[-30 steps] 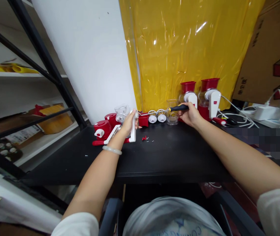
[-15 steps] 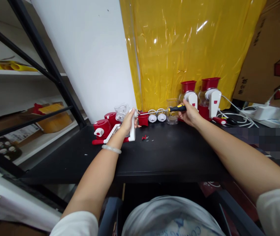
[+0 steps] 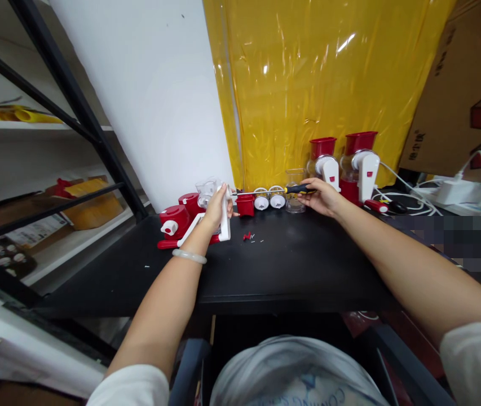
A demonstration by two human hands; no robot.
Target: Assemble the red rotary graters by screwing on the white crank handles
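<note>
My left hand (image 3: 215, 210) is wrapped round a white crank handle (image 3: 225, 223), which it holds above the black table. In my right hand (image 3: 320, 197) is a screwdriver (image 3: 298, 189) with a black and yellow grip. Its thin shaft lies nearly level and points left, the tip at the white handle by my left fingers. Whether the tip sits in a screw is too small to tell. Below, on the tabletop, lie a small red part (image 3: 247, 236) and several tiny screws (image 3: 253, 241). Just behind the shaft stand a red hopper (image 3: 246, 204) and two round drums (image 3: 277, 197).
Red grater bases (image 3: 175, 220) stand left of my left hand. Two assembled rotary graters (image 3: 367, 169) stand at the back right, near white cables (image 3: 424, 206). A clear plastic housing (image 3: 295, 204) is behind my right hand. Black shelving (image 3: 92, 121) rises on the left.
My right hand has shifted slightly left and down with the screwdriver, whose shaft is now more level, and its grip on the handle has altered. My left hand has hardly moved.
</note>
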